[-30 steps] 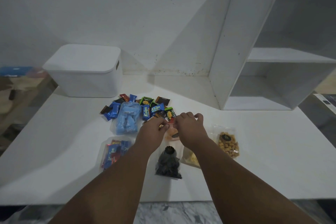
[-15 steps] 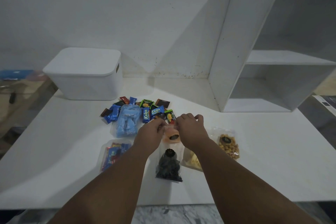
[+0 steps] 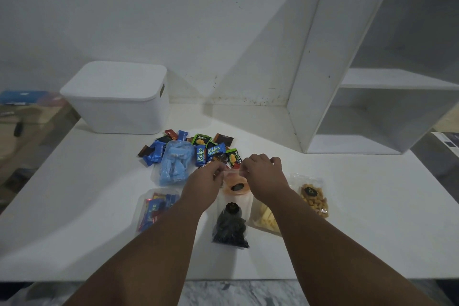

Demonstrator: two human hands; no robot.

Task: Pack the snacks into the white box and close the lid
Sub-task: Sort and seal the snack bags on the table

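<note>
- We see both hands meeting over the middle of the white tabletop, at the near edge of a heap of small wrapped snacks.
- Our left hand has its fingers curled in and pinched on the left top edge of a clear bag of orange snack.
- Our right hand pinches the same bag's top edge from the right, fingers bent tight.
- That bag sits between the two hands; whether it rests on the tabletop or is lifted off it, we cannot tell.
- Just in front of it lies a bag of dark snack, with a bag of pale pieces partly under our right forearm.
- A bag of golden nuggets lies to the right, a bag of blue pieces to the left, and a bag of red and blue bars nearer us.
- The white box stands at the far left of the tabletop, well apart from the hands, its lid on.
- A white shelf unit stands at the far right.
</note>
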